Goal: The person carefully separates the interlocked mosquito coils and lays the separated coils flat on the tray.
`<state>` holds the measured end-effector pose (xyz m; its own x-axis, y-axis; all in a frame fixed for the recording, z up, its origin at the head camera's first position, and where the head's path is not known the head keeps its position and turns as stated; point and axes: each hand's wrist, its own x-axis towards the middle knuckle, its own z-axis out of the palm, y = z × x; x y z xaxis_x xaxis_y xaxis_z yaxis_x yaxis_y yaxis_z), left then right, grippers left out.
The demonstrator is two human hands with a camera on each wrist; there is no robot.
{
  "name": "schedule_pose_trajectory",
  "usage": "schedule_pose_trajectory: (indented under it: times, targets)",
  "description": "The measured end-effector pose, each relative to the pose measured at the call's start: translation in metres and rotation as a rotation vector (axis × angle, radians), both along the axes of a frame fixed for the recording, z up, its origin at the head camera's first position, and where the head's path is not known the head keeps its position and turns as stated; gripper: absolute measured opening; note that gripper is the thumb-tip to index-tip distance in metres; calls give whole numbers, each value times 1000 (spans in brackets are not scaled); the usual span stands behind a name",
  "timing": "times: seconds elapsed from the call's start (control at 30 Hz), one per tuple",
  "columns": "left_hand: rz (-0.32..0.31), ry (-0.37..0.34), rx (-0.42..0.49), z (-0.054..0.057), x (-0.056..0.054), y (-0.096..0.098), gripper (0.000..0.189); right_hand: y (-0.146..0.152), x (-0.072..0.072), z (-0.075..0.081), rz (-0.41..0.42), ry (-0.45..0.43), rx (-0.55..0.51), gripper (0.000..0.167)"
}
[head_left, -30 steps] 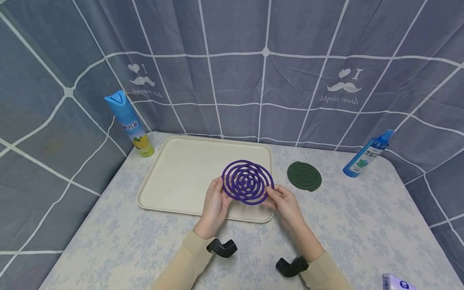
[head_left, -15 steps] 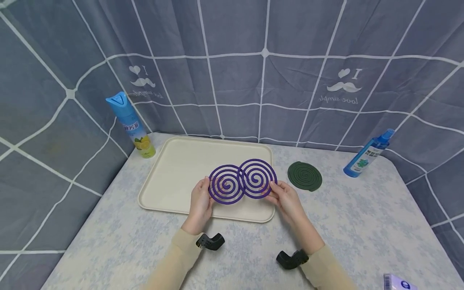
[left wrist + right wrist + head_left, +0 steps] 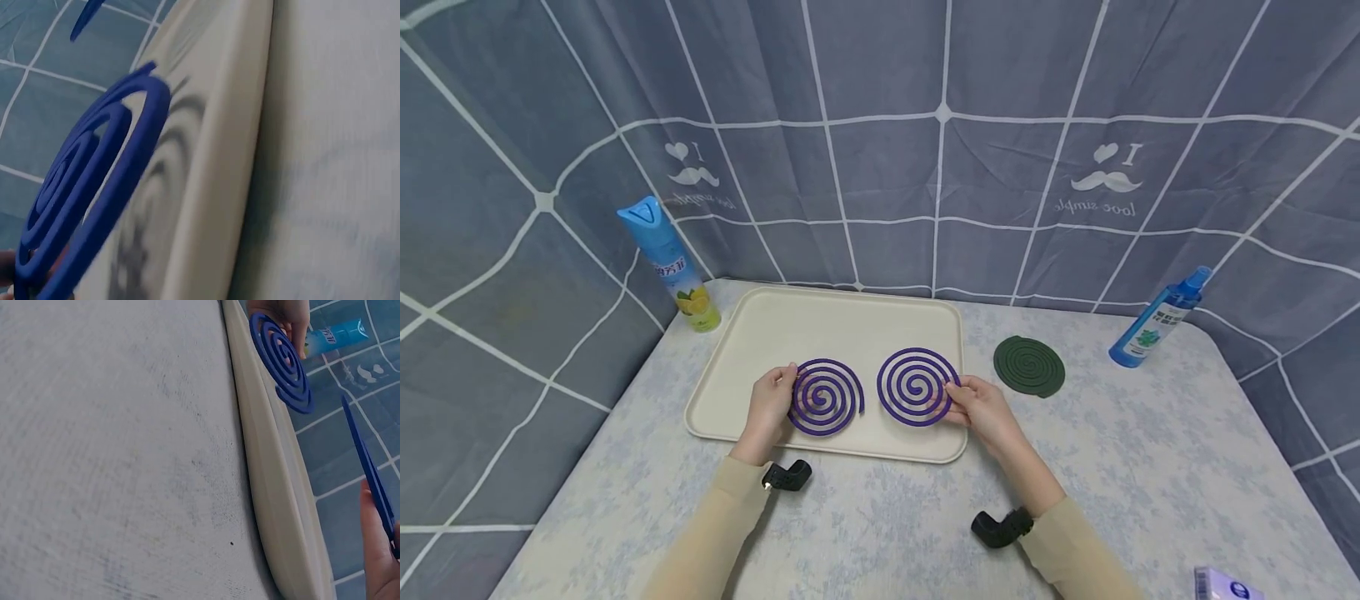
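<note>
Two separate purple mosquito coils are held apart over the cream tray (image 3: 842, 317) in the head view. My left hand (image 3: 767, 408) pinches the left coil (image 3: 822, 398) at its left edge, thumb on top. At its right edge, the right coil (image 3: 917, 387) is pinched by my right hand (image 3: 987, 410), with fingers reaching beneath it. The left wrist view shows the left coil (image 3: 119, 194) tilted above the tray, which bears its shadow. From the right wrist, the right coil (image 3: 369, 469) appears nearly edge-on. A dark green coil (image 3: 1029, 366) lies flat on the table, right of the tray.
A blue and yellow spray can (image 3: 672, 265) stands at the back left corner. Toward the back right is a blue spray bottle (image 3: 1160, 319). A purple package (image 3: 1223, 585) lies at the front right of the table (image 3: 880, 533). A grey-blue grid curtain (image 3: 887, 167) hangs behind.
The purple coils, nested together a second ago, have been drawn apart. My left hand has moved left with one coil, while the right hand stays nearly in place with the other.
</note>
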<state>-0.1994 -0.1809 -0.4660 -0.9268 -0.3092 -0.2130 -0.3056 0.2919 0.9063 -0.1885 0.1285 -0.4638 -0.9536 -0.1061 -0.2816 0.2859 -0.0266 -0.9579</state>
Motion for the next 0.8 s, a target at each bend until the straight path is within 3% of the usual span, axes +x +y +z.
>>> schedule_pose_trajectory:
  times: [0.23,0.5,0.63,0.8]
  targets:
    - [-89,41,-131,1,-3,-4,34,-3,-1,-2,48,-15,54,22]
    - [-225,147,-350,3,7,-1,41,-7,1,0,59,-22,109,22]
    - [-349,181,-439,4,11,0,54,-8,0,-1,53,-29,154,23]
    - [-509,144,-508,0,16,0,78,-9,-1,-6,64,16,325,23]
